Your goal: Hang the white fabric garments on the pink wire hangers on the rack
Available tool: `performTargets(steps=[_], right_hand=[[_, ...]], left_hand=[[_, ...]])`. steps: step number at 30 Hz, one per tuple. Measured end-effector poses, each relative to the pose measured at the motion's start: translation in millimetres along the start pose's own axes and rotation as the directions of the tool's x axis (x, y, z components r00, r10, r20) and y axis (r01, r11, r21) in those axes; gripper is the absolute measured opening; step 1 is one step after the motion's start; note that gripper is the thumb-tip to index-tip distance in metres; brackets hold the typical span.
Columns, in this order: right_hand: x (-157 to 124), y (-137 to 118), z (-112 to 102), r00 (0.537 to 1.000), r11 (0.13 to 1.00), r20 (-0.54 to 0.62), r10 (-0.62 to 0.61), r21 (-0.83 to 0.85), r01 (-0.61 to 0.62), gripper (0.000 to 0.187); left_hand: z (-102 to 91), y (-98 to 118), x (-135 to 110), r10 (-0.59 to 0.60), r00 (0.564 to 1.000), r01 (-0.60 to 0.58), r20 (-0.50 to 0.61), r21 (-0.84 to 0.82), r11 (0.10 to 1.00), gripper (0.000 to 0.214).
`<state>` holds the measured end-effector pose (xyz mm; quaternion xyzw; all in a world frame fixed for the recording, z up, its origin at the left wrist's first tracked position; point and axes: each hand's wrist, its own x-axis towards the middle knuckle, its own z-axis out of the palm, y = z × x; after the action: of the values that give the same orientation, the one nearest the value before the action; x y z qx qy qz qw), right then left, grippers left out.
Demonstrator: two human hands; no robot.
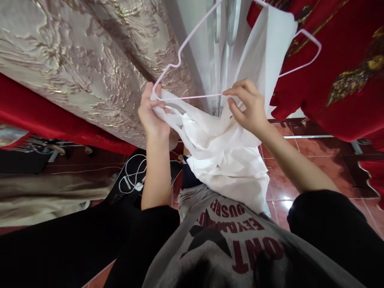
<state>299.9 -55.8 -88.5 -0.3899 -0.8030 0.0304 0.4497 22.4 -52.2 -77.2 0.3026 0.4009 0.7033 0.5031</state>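
Observation:
A white garment (228, 148) hangs bunched in front of my chest, partly draped over a thin pale pink wire hanger (183, 52). My left hand (151, 114) is closed round the hanger's left corner together with a fold of the white cloth. My right hand (249, 106) pinches the cloth where it meets the hanger's lower bar, fingers curled. The hanger's right shoulder (312, 44) sticks out past the cloth, and its hook is out of view above.
A gold brocade fabric (84, 60) hangs at the upper left, a red embroidered fabric (342, 72) at the right. Below is a red tiled floor (300, 148), with white cables (133, 178) on a dark thing at left. A beige garment (45, 198) lies far left.

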Motion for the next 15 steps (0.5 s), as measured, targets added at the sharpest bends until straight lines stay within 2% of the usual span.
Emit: performTargets(steps=[3, 5, 6, 8, 9, 11, 12, 13, 15], right_hand=[[-1, -6, 2, 0.999, 0.999, 0.017, -0.027, 0.036, 0.026, 0.035], [0, -14, -1, 0.998, 0.998, 0.032, -0.062, 0.028, 0.061, 0.034], [1, -18, -5, 0.997, 0.997, 0.011, -0.081, 0.003, 0.081, 0.033], [3, -25, -16, 0.984, 0.991, -0.153, -0.09, -0.109, 0.074, 0.032], [4, -27, -22, 0.956, 0.984, -0.28, -0.083, -0.178, 0.033, 0.033], [6, -22, -33, 0.849, 0.964, -0.525, -0.052, -0.247, -0.094, 0.047], [6, -17, -37, 0.809, 0.959, -0.587, -0.004, -0.231, -0.164, 0.058], [5, -9, -38, 0.798, 0.954, -0.598, 0.072, -0.192, -0.23, 0.067], [5, 7, -34, 0.818, 0.932, -0.522, 0.242, -0.109, -0.346, 0.072]], left_hand=[[13.8, -4, -22, 0.024, 0.973, -0.05, 0.231, 0.108, 0.993, 0.043], [20.5, -5, -30, 0.06, 0.953, -0.111, 0.297, 0.159, 0.981, 0.035], [22.2, -6, -31, 0.08, 0.949, -0.139, 0.306, 0.176, 0.974, 0.033], [22.8, -6, -29, 0.113, 0.945, -0.179, 0.307, 0.199, 0.964, 0.035], [22.2, -6, -27, 0.124, 0.945, -0.192, 0.301, 0.205, 0.96, 0.036], [21.0, -6, -23, 0.136, 0.947, -0.202, 0.291, 0.213, 0.956, 0.037], [20.7, -5, -22, 0.137, 0.949, -0.201, 0.285, 0.21, 0.957, 0.036], [20.9, -4, -21, 0.139, 0.951, -0.199, 0.277, 0.202, 0.959, 0.034], [22.1, -3, -20, 0.144, 0.955, -0.194, 0.259, 0.178, 0.965, 0.029]])
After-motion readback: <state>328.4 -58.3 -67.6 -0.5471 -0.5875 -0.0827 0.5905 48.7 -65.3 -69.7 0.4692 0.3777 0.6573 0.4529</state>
